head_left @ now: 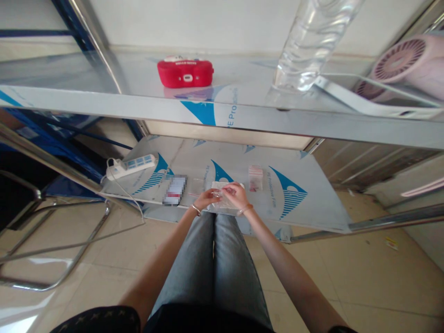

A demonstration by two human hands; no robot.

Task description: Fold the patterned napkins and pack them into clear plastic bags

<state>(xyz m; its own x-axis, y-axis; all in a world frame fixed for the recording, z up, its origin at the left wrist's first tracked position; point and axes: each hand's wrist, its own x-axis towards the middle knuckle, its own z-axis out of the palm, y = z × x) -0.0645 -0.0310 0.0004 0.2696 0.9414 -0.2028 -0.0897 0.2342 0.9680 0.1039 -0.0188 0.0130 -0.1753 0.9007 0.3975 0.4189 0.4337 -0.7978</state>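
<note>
My left hand (206, 199) and my right hand (237, 196) meet over the front edge of the lower shelf. Fingers of both are closed in a pinch on a small clear plastic bag (218, 193); its contents are too small to make out. Beneath them lies a whitish flat sheet or packet (222, 203), partly covered by the hands. Just left of my left hand is a flat clear bag (197, 186) with a reddish strip. A small zip bag (255, 177) with red lines and something reddish inside rests to the right of my right hand.
On the film-covered lower shelf (322, 203) are a phone (175, 189) and a white power strip (132, 167) with a cable. The upper shelf (135, 102) overhangs, carrying a red case (185, 74), a clear bottle (308, 51), a white frame (354, 102) and a pink fan (412, 67).
</note>
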